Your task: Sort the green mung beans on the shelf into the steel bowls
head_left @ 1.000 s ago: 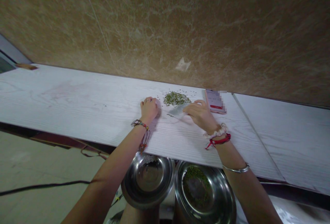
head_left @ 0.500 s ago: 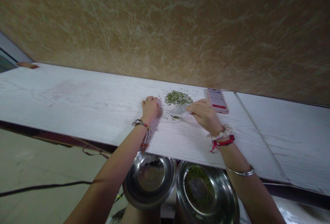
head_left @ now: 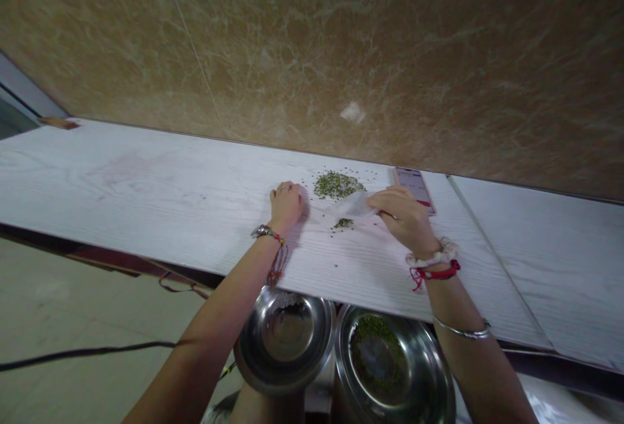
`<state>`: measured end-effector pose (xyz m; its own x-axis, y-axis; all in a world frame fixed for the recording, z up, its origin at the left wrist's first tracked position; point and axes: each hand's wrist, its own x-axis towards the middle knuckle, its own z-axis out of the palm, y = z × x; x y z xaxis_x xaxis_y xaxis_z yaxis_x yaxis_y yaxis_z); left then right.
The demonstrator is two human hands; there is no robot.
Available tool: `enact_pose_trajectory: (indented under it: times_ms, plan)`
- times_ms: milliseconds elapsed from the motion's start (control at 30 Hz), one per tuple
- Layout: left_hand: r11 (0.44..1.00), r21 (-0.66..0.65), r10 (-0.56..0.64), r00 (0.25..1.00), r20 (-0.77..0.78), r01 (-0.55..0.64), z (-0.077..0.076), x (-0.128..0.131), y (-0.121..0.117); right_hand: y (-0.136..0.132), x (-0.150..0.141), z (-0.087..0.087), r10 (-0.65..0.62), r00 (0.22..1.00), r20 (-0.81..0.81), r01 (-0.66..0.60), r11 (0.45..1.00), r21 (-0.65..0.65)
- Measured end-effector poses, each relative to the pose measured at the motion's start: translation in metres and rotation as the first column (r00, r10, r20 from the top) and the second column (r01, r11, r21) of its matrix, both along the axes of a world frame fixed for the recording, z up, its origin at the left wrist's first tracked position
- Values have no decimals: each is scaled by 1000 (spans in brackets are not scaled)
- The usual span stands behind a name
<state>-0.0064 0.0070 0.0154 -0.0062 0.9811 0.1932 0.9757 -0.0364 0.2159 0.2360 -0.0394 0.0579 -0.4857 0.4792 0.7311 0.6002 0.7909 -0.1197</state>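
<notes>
A pile of small green beans (head_left: pixel 338 185), like mung beans, lies spread on the white wood-grain tabletop. Nearer to me sits a smaller cluster of beans (head_left: pixel 344 223). My right hand (head_left: pixel 400 211) pinches a thin translucent plastic sheet (head_left: pixel 351 207), slanted between the pile and the cluster. To the left of the beans, my left hand (head_left: pixel 286 203) rests on the table with its fingers curled in; their inner side is hidden. Below the table edge, one steel bowl (head_left: pixel 322 346) has whitish grains along its far side. Another steel bowl (head_left: pixel 429 372) contains green beans.
A phone (head_left: pixel 414 186) with a lit screen lies behind my right hand, partly covered by it. A marbled brown wall panel (head_left: pixel 292 53) rises along the table's back edge. At the far left end is a small brown piece (head_left: pixel 58 123). A dark cable (head_left: pixel 88 351) crosses lower left.
My right hand has moved a little to the right and nearer to me with the plastic sheet. The small cluster shows more fully, and a stray bean lies nearer the front edge. My left hand stays put.
</notes>
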Motion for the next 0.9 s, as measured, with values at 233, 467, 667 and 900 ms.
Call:
enact_pose_trajectory:
  times_ms: [233,467,667,900]
  plan:
    - [1000,26,1,1000,1,-1,-2,0,2,-5,-32,-11,57,991,118,-77,982,171]
    - [999,39,1,1000,2,-1,-3,0,1,-3,-38,-16,-53,980,193,13,979,205]
    - [1000,11,-7,1000,12,7,0,-1,0,-5,-25,-8,38,975,218,-58,994,89]
    - [1000,-3,-14,1000,7,14,2,0,-2,-12,3,2,66,985,161,-58,997,-50]
